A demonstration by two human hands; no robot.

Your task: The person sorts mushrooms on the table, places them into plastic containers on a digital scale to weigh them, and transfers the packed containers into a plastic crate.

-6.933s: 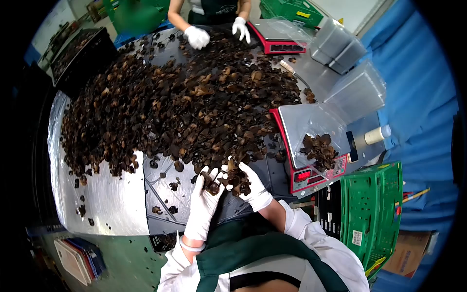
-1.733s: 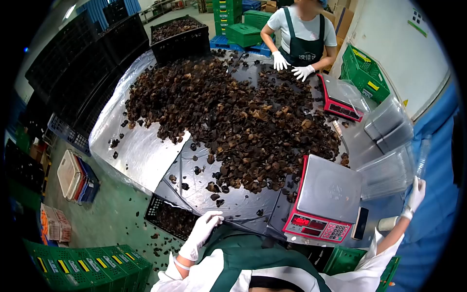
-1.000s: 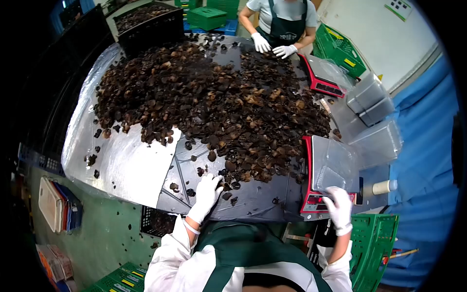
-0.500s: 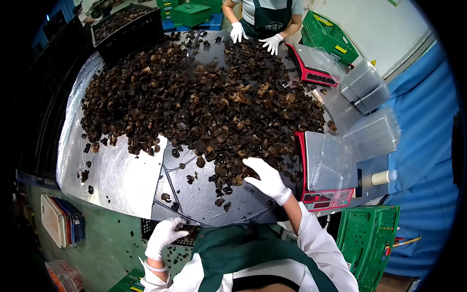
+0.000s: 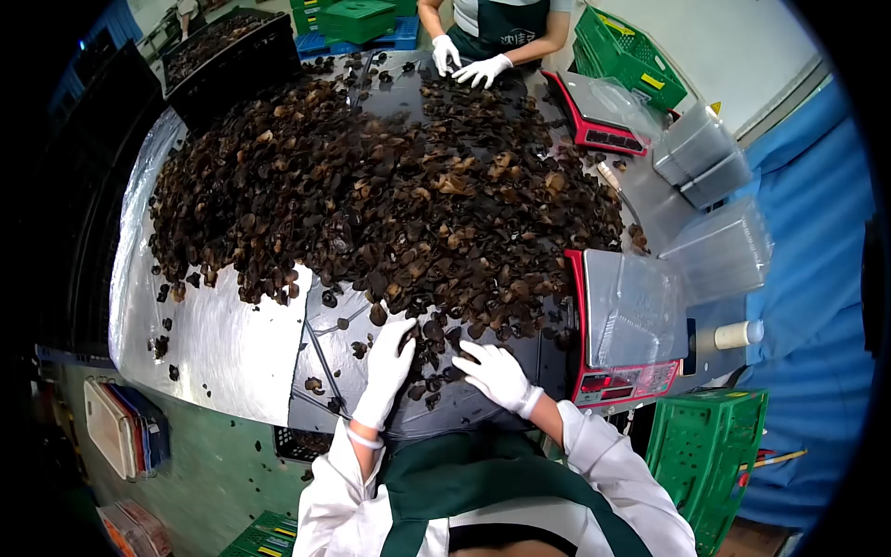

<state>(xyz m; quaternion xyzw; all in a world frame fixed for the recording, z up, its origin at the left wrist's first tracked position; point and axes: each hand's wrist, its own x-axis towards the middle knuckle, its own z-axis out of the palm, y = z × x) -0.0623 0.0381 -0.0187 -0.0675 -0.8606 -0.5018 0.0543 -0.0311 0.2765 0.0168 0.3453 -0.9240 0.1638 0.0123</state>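
Green floor (image 5: 218, 473), pale wall (image 5: 733, 56), blue curtain (image 5: 812, 269), blue pallet (image 5: 394, 39) at the back

Apron (image 5: 483, 20): white lettering (image 5: 519, 38), illegible | near scale (image 5: 631, 302): lit red display (image 5: 604, 382), digits unreadable

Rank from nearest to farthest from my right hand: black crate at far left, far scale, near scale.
From the right hand:
1. Near scale, to its right.
2. Far scale, ahead and right.
3. Black crate, far left.
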